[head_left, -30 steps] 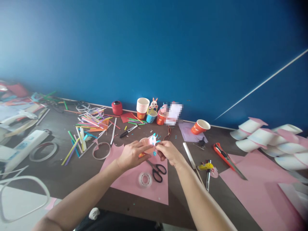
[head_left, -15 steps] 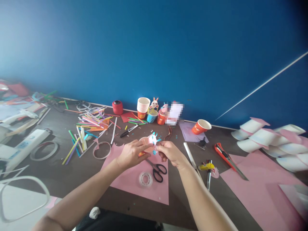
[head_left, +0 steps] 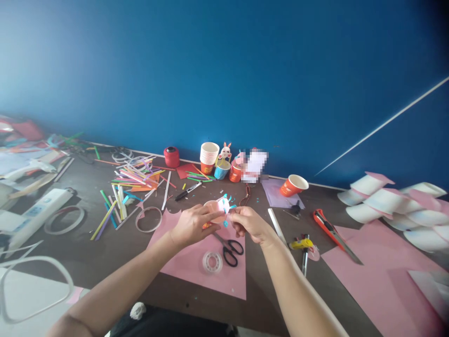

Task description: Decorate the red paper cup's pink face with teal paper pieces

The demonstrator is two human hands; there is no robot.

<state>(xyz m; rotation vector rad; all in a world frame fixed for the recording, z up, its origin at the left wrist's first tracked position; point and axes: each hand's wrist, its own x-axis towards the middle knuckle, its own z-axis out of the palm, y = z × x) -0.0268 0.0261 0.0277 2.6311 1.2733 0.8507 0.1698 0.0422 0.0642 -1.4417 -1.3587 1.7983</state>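
My left hand (head_left: pixel 196 222) is wrapped round a paper cup (head_left: pixel 211 206) with a pinkish top, tilted above the pink sheet. A white paper cutout with blue ears (head_left: pixel 222 204) sits at the cup's right side. At that side my right hand (head_left: pixel 247 223) is closed in a pinch; its fingertips touch the cutout's edge, and what lies between them is too small to make out. Below the hands, black-handled scissors (head_left: pixel 233 252) and a clear tape roll (head_left: pixel 212 262) rest on the pink sheet (head_left: pixel 189 267).
Coloured strips (head_left: pixel 138 173) lie in a heap at the left, near a tape ring (head_left: pixel 148 220). Stacked cups (head_left: pixel 209 157) and decorated cups stand by the wall. A red cutter (head_left: pixel 336 236) and white-and-pink cup shapes (head_left: pixel 389 203) are at the right.
Almost nothing differs. Both hands stay at the cup, and the right fingers have shifted very slightly against the cutout's edge.
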